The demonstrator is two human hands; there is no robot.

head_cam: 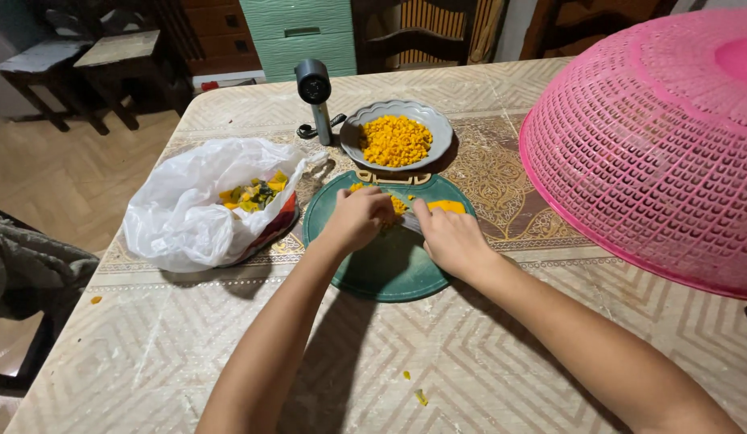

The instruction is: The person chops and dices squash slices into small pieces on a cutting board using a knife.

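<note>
The round green board (389, 269) lies near the middle of the table (502, 362), well back from the near edge. Behind it, almost touching its handle, stands a grey bowl (353, 137) of orange cubes (394, 140). To its left a white bag (184, 213) holding peel scraps presses against the board's rim; to the right a pink mesh cover (655, 145) takes up the far right corner, with a strip of bare cloth between it and the board. The near half of the table is open except for a few small scraps (420, 397).

An orange piece (446, 206) rests on the board's far part, its long axis running left to right.

The left hand (359, 217) is curled, fingers bent down onto the orange flesh. The right hand (452, 239) is closed around a knife (410, 222), whose blade points left toward the left hand. The hands sit close together, nearly touching.
</note>
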